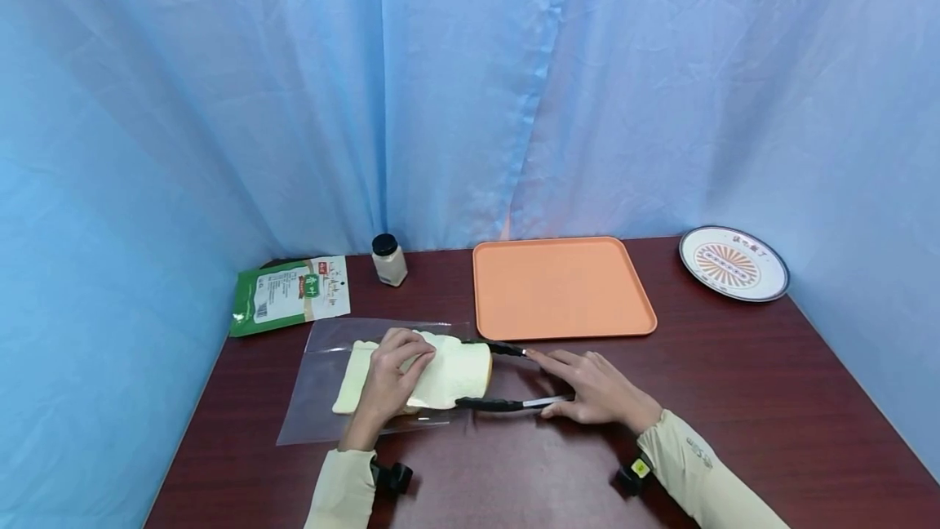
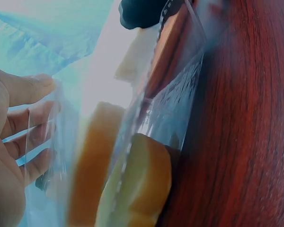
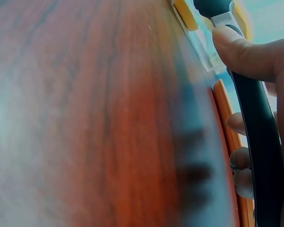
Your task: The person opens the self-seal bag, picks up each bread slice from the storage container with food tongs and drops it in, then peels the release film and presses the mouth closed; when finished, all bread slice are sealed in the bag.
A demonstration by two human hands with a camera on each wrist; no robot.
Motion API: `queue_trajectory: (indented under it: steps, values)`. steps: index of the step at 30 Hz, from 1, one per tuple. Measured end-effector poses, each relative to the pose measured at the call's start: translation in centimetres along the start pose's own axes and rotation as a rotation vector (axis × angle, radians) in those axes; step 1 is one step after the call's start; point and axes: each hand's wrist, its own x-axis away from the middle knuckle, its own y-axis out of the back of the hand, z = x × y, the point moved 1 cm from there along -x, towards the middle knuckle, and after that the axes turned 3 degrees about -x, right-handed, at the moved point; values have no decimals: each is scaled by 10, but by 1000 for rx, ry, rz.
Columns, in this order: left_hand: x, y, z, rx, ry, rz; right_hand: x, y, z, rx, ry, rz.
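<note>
My left hand point(image 1: 389, 382) pinches the upper film of a clear plastic bag point(image 1: 308, 402), its thumb and fingertips together on the film in the left wrist view. Pale bread slices with brown crusts lie along the bag: one slice point(image 1: 354, 378) to the left of the hand, another slice point(image 1: 466, 370) at the bag's right end. My right hand point(image 1: 587, 386) holds black-and-silver tongs point(image 1: 543, 402), thumb on the near arm and fingers on the far one. The tongs' arms are spread wide, their black tips at either side of the right-hand slice.
An orange tray point(image 1: 561, 288) stands behind the tongs. At the back left are a green-and-white packet point(image 1: 282, 296) and a small jar with a black lid point(image 1: 390, 264). A patterned white plate point(image 1: 767, 280) sits at the back right. Blue curtains point(image 1: 455, 88) border the dark wooden table point(image 1: 734, 398).
</note>
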Motion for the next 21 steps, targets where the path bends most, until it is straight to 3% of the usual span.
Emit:
queue_trajectory:
  steps: [21]
  values:
    - [-2, 3, -2, 1, 14, 2, -9, -8, -4, -11, 49, -25]
